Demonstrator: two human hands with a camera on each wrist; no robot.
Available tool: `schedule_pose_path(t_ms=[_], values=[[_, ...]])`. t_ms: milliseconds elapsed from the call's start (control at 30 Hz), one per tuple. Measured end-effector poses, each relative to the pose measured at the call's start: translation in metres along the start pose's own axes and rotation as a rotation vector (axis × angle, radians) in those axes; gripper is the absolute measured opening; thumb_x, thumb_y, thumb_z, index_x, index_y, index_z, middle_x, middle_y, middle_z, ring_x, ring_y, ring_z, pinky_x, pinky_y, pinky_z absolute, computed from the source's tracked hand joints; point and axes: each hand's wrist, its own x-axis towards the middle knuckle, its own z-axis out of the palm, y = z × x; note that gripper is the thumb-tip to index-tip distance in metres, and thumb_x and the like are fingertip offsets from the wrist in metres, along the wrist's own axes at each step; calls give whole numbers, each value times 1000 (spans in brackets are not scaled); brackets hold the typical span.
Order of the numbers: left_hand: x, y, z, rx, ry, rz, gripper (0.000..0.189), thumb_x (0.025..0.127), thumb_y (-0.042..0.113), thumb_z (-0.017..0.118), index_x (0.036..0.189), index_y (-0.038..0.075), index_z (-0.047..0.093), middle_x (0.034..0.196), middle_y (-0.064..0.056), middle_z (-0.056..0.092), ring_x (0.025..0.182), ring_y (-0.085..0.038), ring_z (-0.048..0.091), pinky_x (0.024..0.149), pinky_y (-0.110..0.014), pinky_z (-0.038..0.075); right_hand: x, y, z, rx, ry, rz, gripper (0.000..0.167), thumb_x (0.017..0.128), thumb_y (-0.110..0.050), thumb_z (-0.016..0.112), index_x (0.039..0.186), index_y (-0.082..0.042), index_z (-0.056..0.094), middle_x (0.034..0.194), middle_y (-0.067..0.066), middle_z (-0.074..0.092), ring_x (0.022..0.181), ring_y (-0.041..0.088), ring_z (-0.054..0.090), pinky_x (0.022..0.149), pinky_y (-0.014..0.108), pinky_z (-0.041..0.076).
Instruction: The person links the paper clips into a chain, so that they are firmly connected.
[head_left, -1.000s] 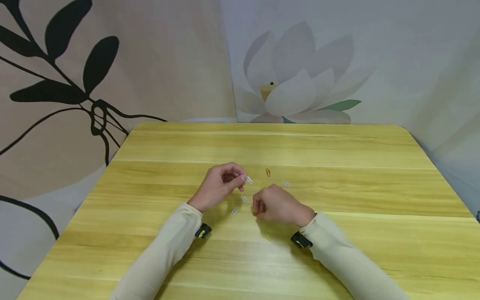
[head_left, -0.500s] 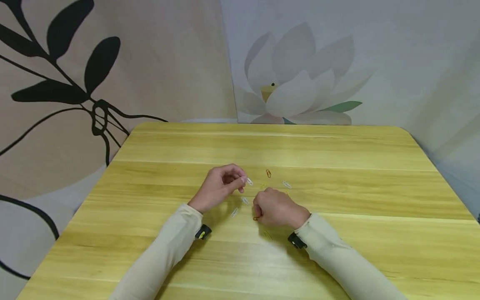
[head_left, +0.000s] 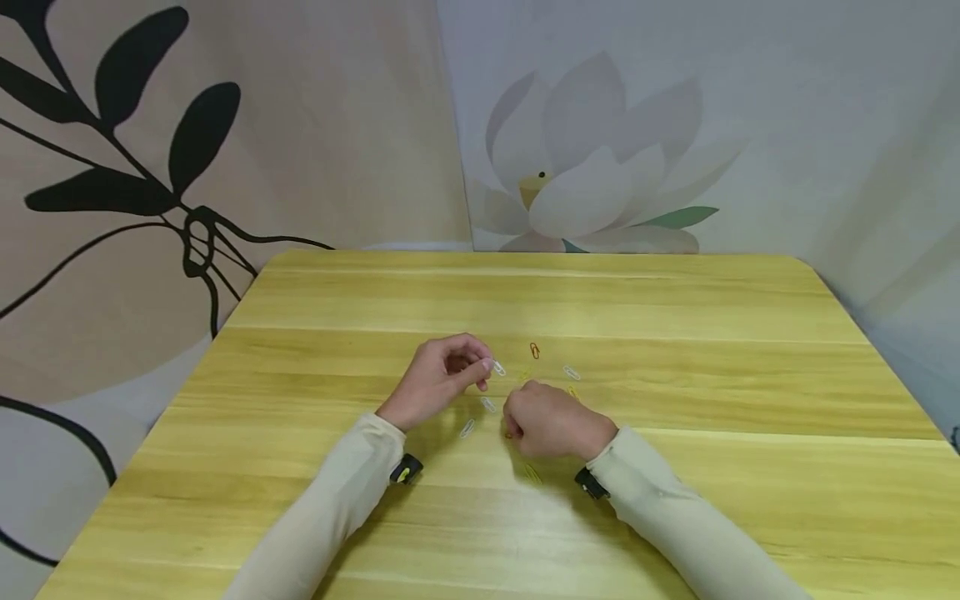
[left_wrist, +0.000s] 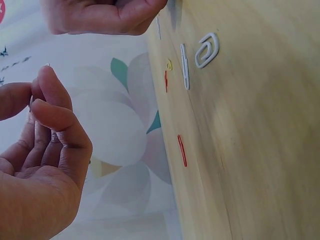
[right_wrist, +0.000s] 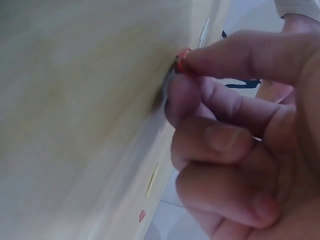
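Observation:
In the head view my left hand (head_left: 442, 375) pinches a white paper clip (head_left: 499, 368) between thumb and forefinger, raised over the wooden table (head_left: 375, 287). My right hand (head_left: 557, 419) is to its right and a little nearer, bent low toward the tabletop. Its thumb and forefinger pinch a red paper clip (right_wrist: 182, 62), clearest in the right wrist view; the hand mostly hides this clip from the head camera. Two white paper clips lie between the hands, one close to the right fingers (head_left: 488, 404) and a white paper clip (head_left: 467, 428) nearer the front.
Beyond the right hand lie a red paper clip (head_left: 535, 351), a white paper clip (head_left: 572, 372) and two yellow ones, including a yellow paper clip (head_left: 573, 392). Another yellow paper clip (head_left: 532, 474) lies in front of that hand. A patterned curtain (head_left: 600, 125) hangs behind the table.
My right hand has shifted slightly toward me, and its red paper clip is now more hidden in the head view. The left hand stays nearly still with its white paper clip.

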Motion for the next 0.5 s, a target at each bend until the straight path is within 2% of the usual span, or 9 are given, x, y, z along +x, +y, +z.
schedule_pose_path(t_ms=[67, 200, 367, 500], values=[[1, 1, 0, 3, 1, 8, 10, 99, 15, 64, 102, 6, 68, 98, -26, 68, 83, -33, 69, 70, -30, 53, 0, 1, 0, -50, 19, -6, 45, 83, 5, 63, 57, -21, 37, 57, -10, 36, 52, 4, 26, 48, 17, 22], [0, 1, 2, 5, 0, 2, 9, 98, 14, 64, 102, 6, 68, 98, -25, 69, 83, -33, 69, 74, -39, 56, -1, 3, 4, -79, 40, -41, 34, 86, 3, 61, 64, -17, 44, 62, -8, 38, 55, 3, 31, 50, 16, 26], [-5, -2, 4, 9, -3, -10, 7, 98, 13, 64, 101, 7, 68, 96, -24, 69, 79, -23, 68, 75, -45, 58, -3, 6, 6, 9, 96, -118, 21, 91, 1, 58, 76, -12, 54, 64, -7, 46, 55, 1, 36, 51, 14, 32], [-1, 0, 5, 16, -6, 12, 8, 98, 14, 64, 101, 7, 69, 95, -22, 69, 80, -24, 68, 75, -44, 57, -5, 12, -4, 89, 148, -135, 13, 96, 2, 53, 87, -6, 59, 64, -6, 48, 52, 0, 35, 52, 15, 33]])
